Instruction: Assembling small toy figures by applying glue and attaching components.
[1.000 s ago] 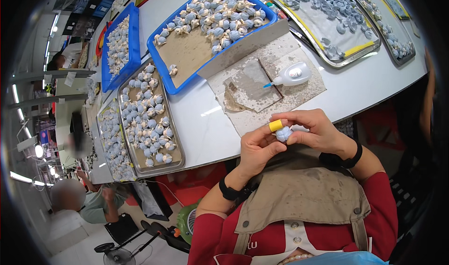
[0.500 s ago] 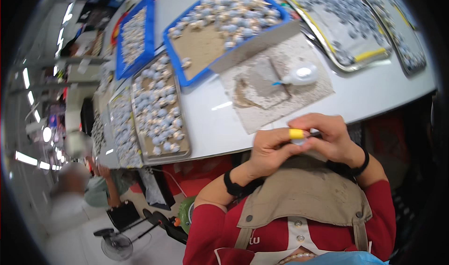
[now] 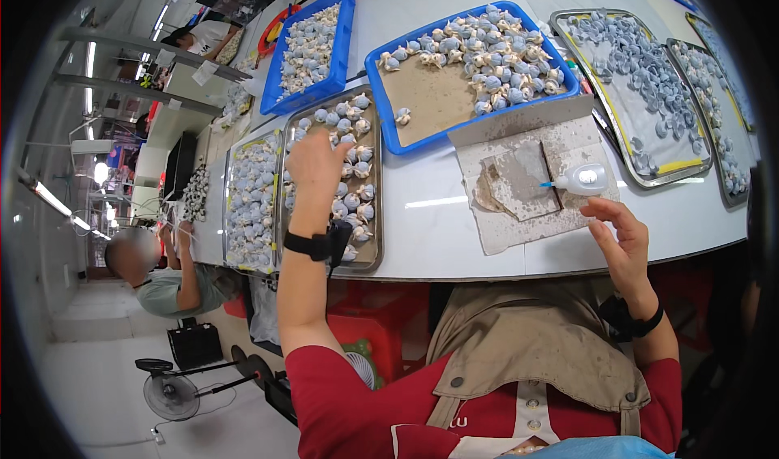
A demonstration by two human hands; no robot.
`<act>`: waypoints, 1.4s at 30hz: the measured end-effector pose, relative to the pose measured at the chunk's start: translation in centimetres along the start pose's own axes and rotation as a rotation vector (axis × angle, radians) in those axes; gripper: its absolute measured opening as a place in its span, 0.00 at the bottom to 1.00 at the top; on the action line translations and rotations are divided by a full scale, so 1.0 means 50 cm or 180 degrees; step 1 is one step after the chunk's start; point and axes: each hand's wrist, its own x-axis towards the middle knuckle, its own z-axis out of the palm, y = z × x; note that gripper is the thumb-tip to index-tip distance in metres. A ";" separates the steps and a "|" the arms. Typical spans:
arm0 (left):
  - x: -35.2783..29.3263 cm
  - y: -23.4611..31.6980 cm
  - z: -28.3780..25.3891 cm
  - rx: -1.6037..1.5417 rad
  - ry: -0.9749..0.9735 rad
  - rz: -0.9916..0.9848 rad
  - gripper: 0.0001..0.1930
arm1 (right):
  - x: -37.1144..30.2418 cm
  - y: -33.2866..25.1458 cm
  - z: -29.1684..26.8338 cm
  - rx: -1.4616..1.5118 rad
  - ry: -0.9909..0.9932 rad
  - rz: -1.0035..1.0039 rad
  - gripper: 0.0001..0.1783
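At centre left of the frame I have the left hand (image 3: 315, 165) stretched over the metal tray (image 3: 372, 240) of small blue-grey pieces (image 3: 354, 202), fingers bent down among them; whether they pinch one I cannot tell. The right hand (image 3: 621, 244) hangs open and empty at right of centre, just below the glue bottle (image 3: 586, 179) lying on a stained mat (image 3: 519, 224). The pieces look light and delicate, best pinched gently at the rounded body.

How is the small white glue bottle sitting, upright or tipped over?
Tipped over: the glue bottle lies on its side on the stained board, blue nozzle pointing left.
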 end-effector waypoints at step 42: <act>-0.362 0.377 0.009 -0.6563 -0.2484 -0.0994 0.19 | -0.041 -0.057 0.017 -0.1512 0.0239 -0.1204 0.17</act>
